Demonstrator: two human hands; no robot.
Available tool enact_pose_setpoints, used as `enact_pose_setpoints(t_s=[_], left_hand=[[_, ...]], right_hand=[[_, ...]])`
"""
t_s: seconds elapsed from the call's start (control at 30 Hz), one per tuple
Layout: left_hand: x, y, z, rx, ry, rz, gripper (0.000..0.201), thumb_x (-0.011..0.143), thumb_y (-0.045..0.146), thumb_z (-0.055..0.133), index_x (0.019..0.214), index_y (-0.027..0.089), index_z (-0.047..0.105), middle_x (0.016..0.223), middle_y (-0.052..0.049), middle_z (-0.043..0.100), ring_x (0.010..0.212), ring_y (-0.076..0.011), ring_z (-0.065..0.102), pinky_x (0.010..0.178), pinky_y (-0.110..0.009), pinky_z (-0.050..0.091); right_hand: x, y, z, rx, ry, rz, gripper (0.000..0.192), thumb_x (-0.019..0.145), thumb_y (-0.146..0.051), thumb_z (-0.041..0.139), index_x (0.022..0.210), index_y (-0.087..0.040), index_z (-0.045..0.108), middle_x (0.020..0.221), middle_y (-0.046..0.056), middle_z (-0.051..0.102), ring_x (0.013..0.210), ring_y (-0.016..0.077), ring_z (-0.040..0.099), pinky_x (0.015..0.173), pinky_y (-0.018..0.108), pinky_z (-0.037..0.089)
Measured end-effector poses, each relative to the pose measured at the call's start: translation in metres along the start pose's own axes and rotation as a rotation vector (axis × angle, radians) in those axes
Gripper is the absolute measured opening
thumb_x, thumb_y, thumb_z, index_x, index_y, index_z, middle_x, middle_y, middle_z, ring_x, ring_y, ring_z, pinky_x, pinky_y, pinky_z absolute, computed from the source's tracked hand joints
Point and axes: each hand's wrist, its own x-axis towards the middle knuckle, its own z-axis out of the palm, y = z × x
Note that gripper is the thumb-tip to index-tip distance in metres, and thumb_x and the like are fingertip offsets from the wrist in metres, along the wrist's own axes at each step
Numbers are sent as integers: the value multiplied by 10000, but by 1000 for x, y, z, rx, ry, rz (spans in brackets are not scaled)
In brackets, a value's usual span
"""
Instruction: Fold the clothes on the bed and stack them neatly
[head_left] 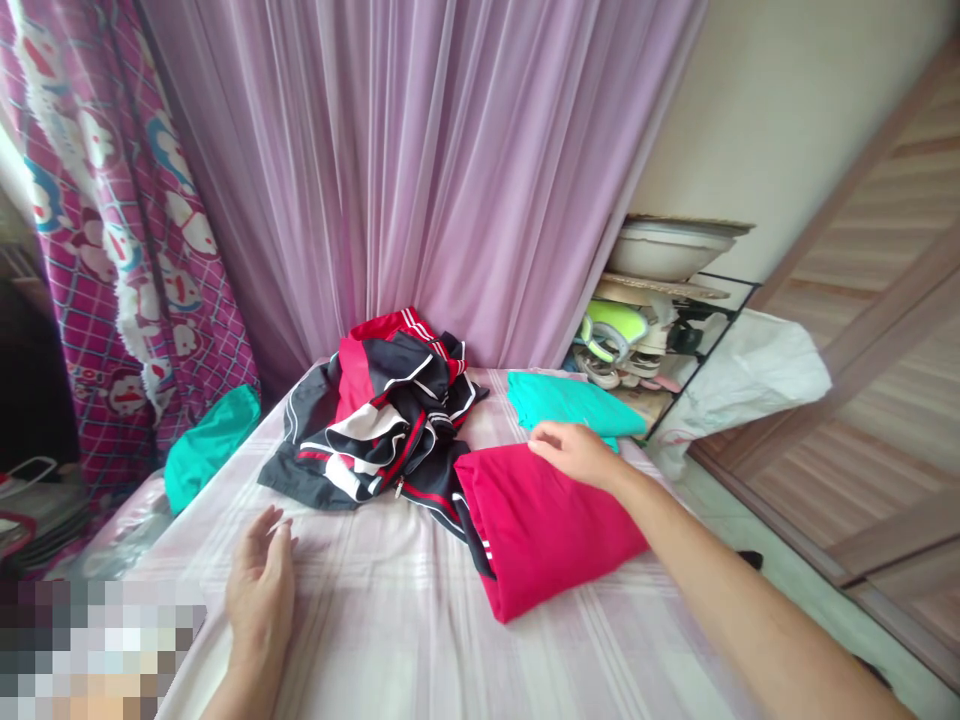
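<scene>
My left hand (262,585) is over the left part of the bed or table, thumb and fingers apart and loosely curved, with nothing in it. In front of it lies a crumpled heap of clothes (405,400), dark with red and white trim. My right hand (577,455) is over the back edge of a folded crimson garment (547,540), its fingers loosely bent; whether they touch the cloth is unclear. A zip pull (399,488) shows on a dark piece of the heap. Beyond my right hand lies a folded turquoise garment (570,400).
The pale checked cloth (375,620) covers the surface. Lilac curtains (435,180) hang behind it, with a patterned curtain (180,260) at left. A turquoise bundle (214,445) sits beside the left edge. At right stand a loaded rack (694,370), a white bag (772,370) and wooden doors (862,400).
</scene>
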Motion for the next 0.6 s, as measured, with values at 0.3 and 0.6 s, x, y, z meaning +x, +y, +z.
enact_pose_setpoints(t_s=[0.3,0.6], left_hand=[[2,3,2,-57,3,9,578,727,584,620,1174,218,604,1220,-85,621,1076,-263,607,943,-451,509],[-1,1,3,40,-9,45,571,767,585,577,1204,220,599,1205,-83,644,1037,-252,628,975,-452,476]], right_hand=[[50,-5,39,-360,-277,107,490,852,-578,543,1158,-230,703,1234,99,695,1173,306,601,1029,426,403],[-38,-20,-43,81,-879,219,674,845,-760,387,663,-196,708,610,52,690,528,153,615,585,266,485]])
